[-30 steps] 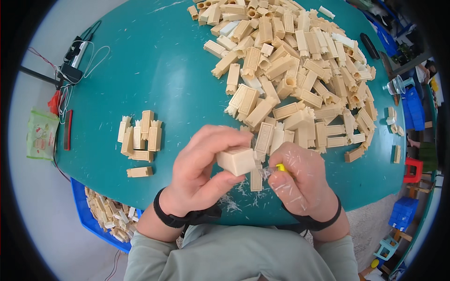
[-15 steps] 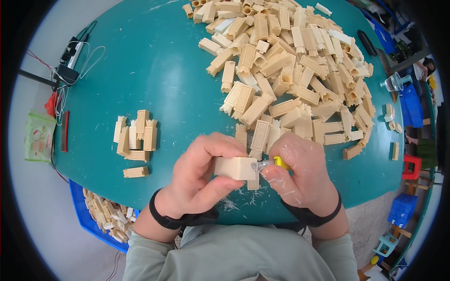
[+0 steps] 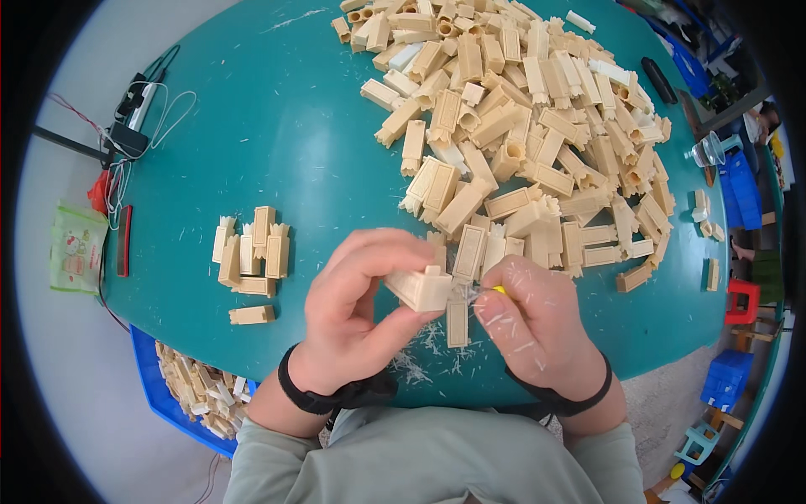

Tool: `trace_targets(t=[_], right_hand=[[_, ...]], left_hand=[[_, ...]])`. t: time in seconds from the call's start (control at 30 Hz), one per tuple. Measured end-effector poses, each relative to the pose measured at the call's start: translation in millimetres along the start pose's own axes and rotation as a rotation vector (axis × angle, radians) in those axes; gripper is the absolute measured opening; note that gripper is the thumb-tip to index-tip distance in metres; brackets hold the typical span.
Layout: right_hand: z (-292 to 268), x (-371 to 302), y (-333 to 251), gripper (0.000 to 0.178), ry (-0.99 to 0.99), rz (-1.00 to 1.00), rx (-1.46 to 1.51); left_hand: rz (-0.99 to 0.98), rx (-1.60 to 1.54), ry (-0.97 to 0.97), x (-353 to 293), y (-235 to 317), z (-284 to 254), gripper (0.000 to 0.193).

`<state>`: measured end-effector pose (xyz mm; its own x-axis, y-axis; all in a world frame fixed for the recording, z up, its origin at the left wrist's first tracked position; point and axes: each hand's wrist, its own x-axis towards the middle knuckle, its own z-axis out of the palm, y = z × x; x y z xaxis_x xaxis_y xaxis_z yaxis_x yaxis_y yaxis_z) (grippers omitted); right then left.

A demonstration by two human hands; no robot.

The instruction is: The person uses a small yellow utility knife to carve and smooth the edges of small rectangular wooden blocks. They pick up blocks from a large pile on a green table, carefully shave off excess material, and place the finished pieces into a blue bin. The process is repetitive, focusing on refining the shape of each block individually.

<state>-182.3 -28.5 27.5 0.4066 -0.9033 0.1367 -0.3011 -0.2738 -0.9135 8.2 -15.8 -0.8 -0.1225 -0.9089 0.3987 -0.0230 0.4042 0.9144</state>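
Left hand (image 3: 353, 307) grips a beige, rectangular, plastic-looking block (image 3: 422, 288) between thumb and fingers, above the smooth green tabletop (image 3: 311, 160). Right hand (image 3: 536, 319) closed around a small yellow-handled metal tool (image 3: 500, 290), tip near block; contact cannot be told. Thin whitish shavings (image 3: 409, 367) lie below.

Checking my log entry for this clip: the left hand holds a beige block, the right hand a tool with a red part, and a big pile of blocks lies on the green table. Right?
Not quite: in the head view, the tool in the right hand has a yellow part. The rest stands.
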Motion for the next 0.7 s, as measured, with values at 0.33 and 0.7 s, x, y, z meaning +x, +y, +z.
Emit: trace_targets(t=[0.33, 0.7], right_hand=[[9.6, -2.9, 7.3, 0.024, 0.042, -0.038, -0.112], [1.7, 1.4, 6.7, 0.025, -0.015, 0.131, 0.055]], left_hand=[[0.21, 0.41, 0.033, 2.7, 4.2, 1.1, 0.031], [0.002, 0.124, 0.103, -1.8, 7.8, -1.8, 0.031]])
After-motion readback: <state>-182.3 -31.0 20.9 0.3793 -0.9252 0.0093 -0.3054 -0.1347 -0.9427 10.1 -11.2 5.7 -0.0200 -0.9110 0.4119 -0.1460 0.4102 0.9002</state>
